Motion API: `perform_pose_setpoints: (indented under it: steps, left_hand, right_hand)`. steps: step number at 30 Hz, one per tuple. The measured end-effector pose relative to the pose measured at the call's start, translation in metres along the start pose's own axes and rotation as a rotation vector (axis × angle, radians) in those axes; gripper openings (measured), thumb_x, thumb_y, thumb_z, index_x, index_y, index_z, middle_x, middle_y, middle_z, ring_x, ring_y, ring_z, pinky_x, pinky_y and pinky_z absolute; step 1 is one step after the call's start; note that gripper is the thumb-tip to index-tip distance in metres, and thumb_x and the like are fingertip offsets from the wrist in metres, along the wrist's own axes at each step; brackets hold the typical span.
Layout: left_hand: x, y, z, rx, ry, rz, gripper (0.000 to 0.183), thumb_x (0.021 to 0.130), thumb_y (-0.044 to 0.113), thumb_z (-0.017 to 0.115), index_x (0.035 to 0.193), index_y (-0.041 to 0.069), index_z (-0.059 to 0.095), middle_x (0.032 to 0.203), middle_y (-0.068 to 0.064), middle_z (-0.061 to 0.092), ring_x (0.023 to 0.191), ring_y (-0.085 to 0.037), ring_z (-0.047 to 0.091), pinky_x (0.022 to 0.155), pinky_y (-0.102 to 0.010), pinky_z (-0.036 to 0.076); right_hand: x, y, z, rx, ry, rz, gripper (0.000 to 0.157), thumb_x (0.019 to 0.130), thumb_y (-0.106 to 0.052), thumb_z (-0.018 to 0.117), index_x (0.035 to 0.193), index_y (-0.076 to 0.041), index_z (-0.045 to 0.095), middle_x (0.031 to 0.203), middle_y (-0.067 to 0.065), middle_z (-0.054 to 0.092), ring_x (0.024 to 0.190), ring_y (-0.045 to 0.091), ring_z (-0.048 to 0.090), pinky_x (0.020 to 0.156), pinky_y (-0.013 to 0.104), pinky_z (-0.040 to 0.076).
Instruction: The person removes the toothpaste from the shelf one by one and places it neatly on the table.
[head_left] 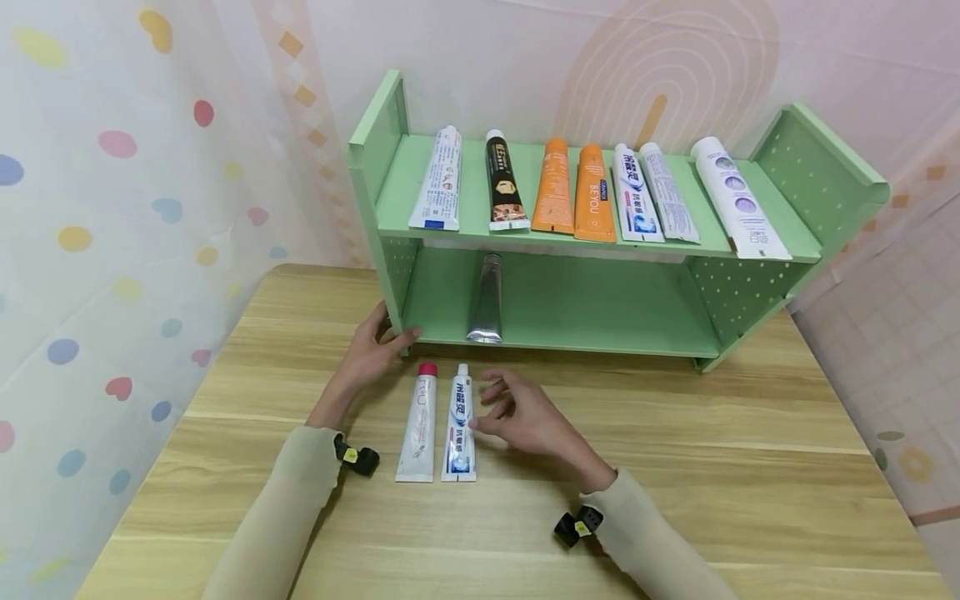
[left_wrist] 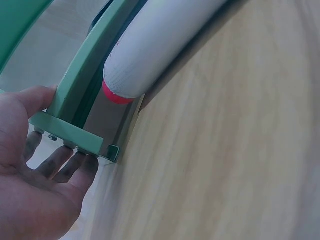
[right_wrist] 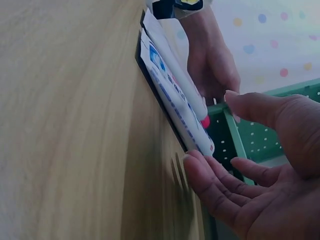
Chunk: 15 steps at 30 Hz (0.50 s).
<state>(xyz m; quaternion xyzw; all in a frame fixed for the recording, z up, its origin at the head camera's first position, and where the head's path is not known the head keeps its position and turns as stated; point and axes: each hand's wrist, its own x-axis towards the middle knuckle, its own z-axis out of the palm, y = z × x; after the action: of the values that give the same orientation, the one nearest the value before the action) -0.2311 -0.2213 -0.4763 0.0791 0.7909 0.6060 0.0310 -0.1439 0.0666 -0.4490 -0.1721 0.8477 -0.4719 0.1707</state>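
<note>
My left hand (head_left: 369, 350) grips the lower left corner of the green shelf (head_left: 611, 336). In the left wrist view its thumb lies on one side of the shelf's end piece (left_wrist: 67, 132) and the fingers on the other. My right hand (head_left: 534, 414) is just right of a white and blue toothpaste tube (head_left: 460, 425), fingers loosely bent with nothing between them. Left of that tube lies a white tube with a red cap (head_left: 419, 423). Both lie flat on the table, caps toward the shelf. The right wrist view shows my right fingertips (right_wrist: 192, 162) close to the blue-printed tube's cap end; contact cannot be told.
On the upper shelf lie several toothpaste tubes, among them a black one (head_left: 504, 179), an orange one (head_left: 554, 185) and a large white one (head_left: 738, 198). A silver tube (head_left: 489, 298) lies on the lower shelf. The wooden table (head_left: 675, 467) extends in front.
</note>
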Motion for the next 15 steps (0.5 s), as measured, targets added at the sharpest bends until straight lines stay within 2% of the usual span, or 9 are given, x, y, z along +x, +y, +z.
perform_pose_setpoints:
  steps: [5,15]
  left_hand:
    - [0.0,-0.002,0.0,0.013,0.001,-0.004,0.082,0.1,0.02,0.067,0.166,0.025,0.018,0.166,-0.019,0.031,0.153,-0.039,0.031,0.126,-0.054,0.031]
    - [0.0,-0.003,0.0,0.027,0.011,0.003,0.082,0.099,0.021,0.068,0.165,0.024,0.019,0.165,-0.02,0.032,0.153,-0.041,0.032,0.126,-0.057,0.029]
  right_hand:
    - [0.001,0.0,-0.006,0.028,0.03,-0.024,0.07,0.09,-0.024,0.081,0.148,-0.009,0.045,0.129,0.012,0.065,0.106,0.024,0.067,0.089,0.035,0.06]
    - [0.003,0.0,-0.021,0.061,0.075,-0.067,0.088,0.089,-0.022,0.082,0.16,-0.015,0.031,0.139,0.014,0.06,0.116,0.031,0.065,0.098,0.044,0.059]
